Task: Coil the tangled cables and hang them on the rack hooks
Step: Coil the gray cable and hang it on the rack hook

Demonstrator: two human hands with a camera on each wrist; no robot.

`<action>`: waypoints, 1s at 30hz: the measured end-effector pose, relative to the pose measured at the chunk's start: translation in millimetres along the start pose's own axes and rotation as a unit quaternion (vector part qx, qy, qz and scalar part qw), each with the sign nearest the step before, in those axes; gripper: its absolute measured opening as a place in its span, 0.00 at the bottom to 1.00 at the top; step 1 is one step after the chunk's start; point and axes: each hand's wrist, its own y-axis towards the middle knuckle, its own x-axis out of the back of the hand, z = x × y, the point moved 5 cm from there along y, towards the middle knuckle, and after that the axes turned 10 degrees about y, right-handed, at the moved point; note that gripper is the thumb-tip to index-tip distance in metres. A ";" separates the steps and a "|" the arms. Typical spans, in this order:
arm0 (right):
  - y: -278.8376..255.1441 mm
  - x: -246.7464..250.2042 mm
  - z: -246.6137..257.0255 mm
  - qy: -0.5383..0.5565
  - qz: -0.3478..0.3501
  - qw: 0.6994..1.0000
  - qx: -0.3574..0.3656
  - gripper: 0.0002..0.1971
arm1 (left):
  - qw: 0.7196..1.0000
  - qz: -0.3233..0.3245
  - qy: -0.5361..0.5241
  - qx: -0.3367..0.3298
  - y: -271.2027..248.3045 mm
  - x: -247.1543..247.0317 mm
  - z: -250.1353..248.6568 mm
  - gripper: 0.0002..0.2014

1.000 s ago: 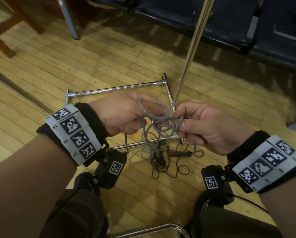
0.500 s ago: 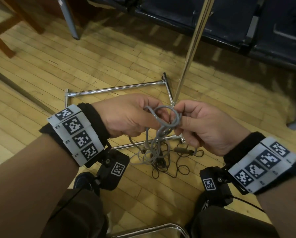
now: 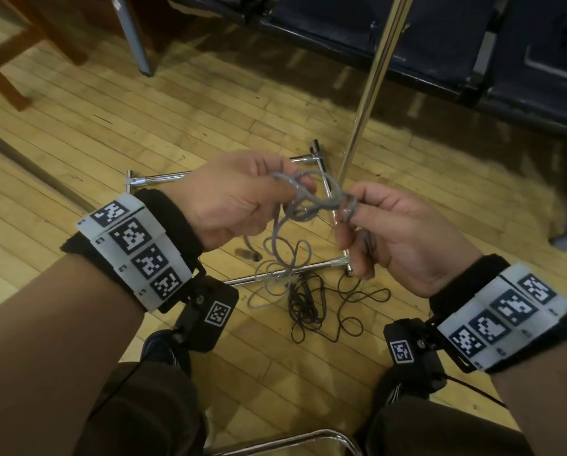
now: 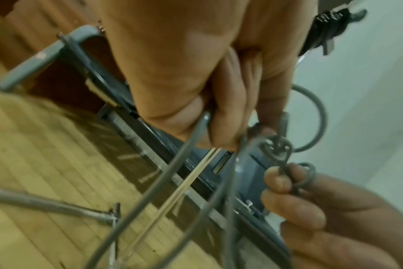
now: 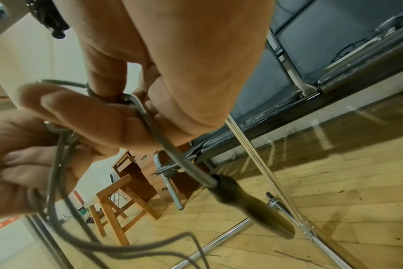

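The gray cable [image 3: 303, 205] has opened from a tight bunch into wider loops between your hands, so the knot's loosening. Your left hand [image 3: 233, 199] and right hand [image 3: 397, 232] both pinch it; the black cable [image 3: 311, 304] lies on the floor [image 3: 210, 103].

The right hand [image 5: 173, 72] pinches the grey cable [image 5: 173, 154], whose dark plug [image 5: 253, 205] dangles below it. The left hand [image 5: 35, 145] grips knotted loops just beside. Behind stand a chrome pole [image 5: 265, 174], wooden stool [image 5: 113, 198] and floor [image 5: 334, 200].
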 end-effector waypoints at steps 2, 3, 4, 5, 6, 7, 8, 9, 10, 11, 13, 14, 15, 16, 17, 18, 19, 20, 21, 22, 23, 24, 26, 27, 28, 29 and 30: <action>0.0 2.1 -1.0 -0.021 0.001 1.000 -0.001 0.07 | 0.996 0.022 0.077 0.035 -1.3 -5.2 5.3 0.05; 0.3 3.3 -2.3 -0.024 -0.001 1.000 -0.005 0.07 | 0.993 0.022 0.105 0.046 -1.5 -7.1 7.0 0.05; 0.9 4.7 -3.8 -0.019 -0.003 1.000 -0.011 0.10 | 0.991 0.017 0.126 0.052 -1.7 -8.5 7.4 0.04; 1.5 5.5 -5.1 -0.006 -0.004 1.000 -0.019 0.12 | 0.988 0.012 0.145 0.054 -1.5 -9.6 7.0 0.04; 1.8 5.5 -5.7 0.008 -0.006 1.000 -0.025 0.12 | 0.984 0.004 0.169 0.050 -1.4 -10.7 5.8 0.04; 1.8 4.3 -5.9 0.020 -0.006 0.999 -0.029 0.11 | 0.979 -0.006 0.200 0.041 -1.0 -11.3 4.5 0.04; 2.0 2.9 -6.4 0.021 -0.007 0.999 -0.031 0.11 | 0.970 -0.019 0.239 0.031 -0.9 -11.4 2.7 0.04; 2.1 1.6 -7.4 0.011 -0.010 0.999 -0.032 0.13 | 0.960 -0.031 0.279 0.021 -0.7 -11.3 1.3 0.03; 2.2 0.5 -8.1 -0.007 -0.017 0.999 -0.030 0.15 | 0.949 -0.041 0.312 0.014 -0.7 -11.3 -0.4 0.03; 2.6 0.2 -8.8 -0.024 -0.027 0.999 -0.026 0.15 | 0.940 -0.050 0.337 0.007 -0.6 -10.8 -1.6 0.04; 3.5 1.0 -10.2 -0.041 -0.044 0.998 -0.023 0.10 | 0.927 -0.080 0.366 -0.001 -0.7 -7.8 -4.2 0.06; 3.8 1.7 -10.8 -0.038 -0.048 0.998 -0.026 0.08 | 0.923 -0.101 0.371 -0.004 -1.0 -5.2 -5.3 0.06; 3.8 2.0 -10.7 -0.031 -0.050 0.998 -0.030 0.07 | 0.923 -0.121 0.365 -0.007 -0.8 -2.5 -5.6 0.06; 3.9 2.4 -9.8 -0.020 -0.051 0.998 -0.034 0.06 | 0.928 -0.137 0.346 -0.010 -0.5 -0.1 -5.3 0.07; 3.9 2.2 -8.0 -0.008 -0.050 0.998 -0.038 0.05 | 0.937 -0.150 0.315 -0.014 0.1 1.8 -4.4 0.07; 4.0 1.8 -6.0 0.002 -0.048 0.998 -0.039 0.04 | 0.946 -0.159 0.280 -0.018 0.6 3.1 -3.6 0.07; 4.0 1.5 -4.2 0.009 -0.045 0.998 -0.041 0.04 | 0.953 -0.169 0.251 -0.022 1.3 4.3 -2.5 0.08; 4.1 1.3 -3.2 0.009 -0.040 0.998 -0.043 0.03 | 0.957 -0.181 0.225 -0.023 1.7 5.6 -1.5 0.09; 3.5 1.4 -3.0 0.006 -0.034 0.998 -0.048 0.03 | 0.960 -0.195 0.199 -0.024 1.9 7.2 -0.2 0.09; 2.9 1.5 -3.7 0.000 -0.026 0.998 -0.055 0.03 | 0.963 -0.209 0.167 -0.027 1.8 8.8 0.5 0.10; 2.3 1.4 -4.8 -0.008 -0.017 0.998 -0.064 0.04 | 0.965 -0.223 0.135 -0.031 1.6 10.7 1.0 0.11; 1.7 1.5 -6.1 -0.018 -0.010 0.997 -0.071 0.05 | 0.965 -0.235 0.107 -0.034 1.1 12.9 1.2 0.11; 1.4 2.3 -8.3 -0.032 -0.011 0.996 -0.082 0.06 | 0.967 -0.241 0.078 -0.032 0.8 16.1 0.6 0.10; 1.5 2.9 -9.1 -0.033 -0.017 0.996 -0.083 0.07 | 0.969 -0.232 0.079 -0.031 1.0 16.4 0.1 0.09; 1.4 3.3 -9.6 -0.036 -0.023 0.996 -0.081 0.09 | 0.972 -0.216 0.089 -0.031 1.1 15.2 -0.6 0.09; 1.1 3.4 -9.8 -0.044 -0.031 0.996 -0.076 0.10 | 0.974 -0.198 0.103 -0.031 1.1 13.1 -1.8 0.09; 0.9 2.9 -9.8 -0.054 -0.037 0.995 -0.069 0.11 | 0.976 -0.183 0.114 -0.031 0.7 10.2 -3.2 0.08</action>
